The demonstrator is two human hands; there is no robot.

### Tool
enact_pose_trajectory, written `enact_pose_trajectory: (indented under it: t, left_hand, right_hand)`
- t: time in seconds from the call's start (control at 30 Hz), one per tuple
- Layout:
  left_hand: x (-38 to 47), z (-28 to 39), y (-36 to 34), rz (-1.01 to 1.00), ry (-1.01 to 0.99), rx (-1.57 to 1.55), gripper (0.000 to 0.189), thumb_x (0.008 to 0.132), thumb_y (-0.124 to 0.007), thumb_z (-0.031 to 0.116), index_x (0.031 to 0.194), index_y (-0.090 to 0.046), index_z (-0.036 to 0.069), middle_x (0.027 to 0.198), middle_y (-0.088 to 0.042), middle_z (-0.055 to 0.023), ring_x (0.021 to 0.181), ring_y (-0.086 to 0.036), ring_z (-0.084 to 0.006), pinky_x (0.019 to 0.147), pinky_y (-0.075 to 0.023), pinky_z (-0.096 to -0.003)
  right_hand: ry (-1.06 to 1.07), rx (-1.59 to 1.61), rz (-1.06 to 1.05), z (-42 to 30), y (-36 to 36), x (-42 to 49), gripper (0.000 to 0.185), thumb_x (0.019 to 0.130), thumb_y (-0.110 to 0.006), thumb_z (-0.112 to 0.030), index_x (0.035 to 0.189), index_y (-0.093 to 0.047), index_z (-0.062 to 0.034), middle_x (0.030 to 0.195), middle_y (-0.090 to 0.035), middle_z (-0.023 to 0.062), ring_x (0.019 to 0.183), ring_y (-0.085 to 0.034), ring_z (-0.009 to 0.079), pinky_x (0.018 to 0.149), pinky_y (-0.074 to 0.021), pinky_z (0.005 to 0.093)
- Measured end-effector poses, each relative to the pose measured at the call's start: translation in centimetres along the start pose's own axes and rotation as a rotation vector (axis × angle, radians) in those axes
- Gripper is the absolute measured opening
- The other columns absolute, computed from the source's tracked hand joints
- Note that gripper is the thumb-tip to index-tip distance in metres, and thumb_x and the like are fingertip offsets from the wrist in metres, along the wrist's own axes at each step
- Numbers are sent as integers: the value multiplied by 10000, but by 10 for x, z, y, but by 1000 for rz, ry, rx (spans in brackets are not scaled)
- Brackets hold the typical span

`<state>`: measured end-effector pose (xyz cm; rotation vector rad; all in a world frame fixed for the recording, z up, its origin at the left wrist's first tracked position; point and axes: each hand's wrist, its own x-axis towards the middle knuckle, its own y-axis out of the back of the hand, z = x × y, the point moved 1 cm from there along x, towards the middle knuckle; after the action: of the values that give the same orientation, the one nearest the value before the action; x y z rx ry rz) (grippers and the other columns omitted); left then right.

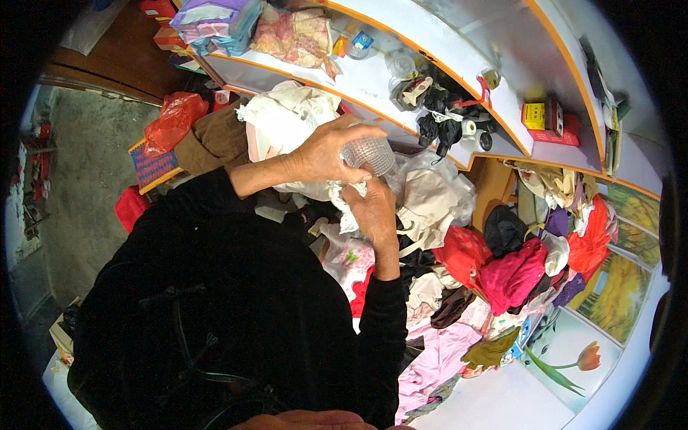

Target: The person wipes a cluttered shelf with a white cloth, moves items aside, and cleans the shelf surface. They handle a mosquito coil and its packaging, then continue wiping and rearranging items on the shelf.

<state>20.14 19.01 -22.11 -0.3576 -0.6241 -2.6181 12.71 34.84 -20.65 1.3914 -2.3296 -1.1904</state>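
My left hand (322, 150) is curled around a clear textured glass jar (370, 154), its fingers over the top and the thumb at the near side. My right hand (372, 207) grips a crumpled white cloth (346, 209) against the jar's lower edge, with finger and thumb pinched together. Whether the cloth reaches inside the jar I cannot tell. Behind my left wrist lies a heap of white fabric (290, 115). Just right of the jar are a cream cloth bag (427, 201) and clear plastic bags (465, 199).
Shelves with orange edging (376, 110) run across the far side, holding small glass jars (359, 48), black plastic bags (443, 131) and boxes (553, 121). Piled clothes (510, 274) spread to the right. A red plastic bag (174, 121) sits on a woven seat (153, 167) at left.
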Motion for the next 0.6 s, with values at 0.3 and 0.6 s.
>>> enact_pose_trajectory:
  t: [0.3,0.6]
  left_hand:
    - [-4,-4,-3,-38,-81,126,667,620,-826,229,1243,-595,182,1181,-535,-159,1043,-602,-337,864,-537,-386]
    - [7,-1,4,-150,-19,44,710,600,-825,178,1263,-579,126,1260,-522,-162,1166,-553,-335,996,-455,-400]
  right_hand:
    - [63,209,-42,11,14,-15,432,785,-669,-97,1197,-594,6,1015,-679,203,937,-666,275,821,-507,357]
    - [-198,687,380,41,61,-21,254,828,-565,22,1071,-634,-6,978,-610,13,835,-536,79,742,-429,198]
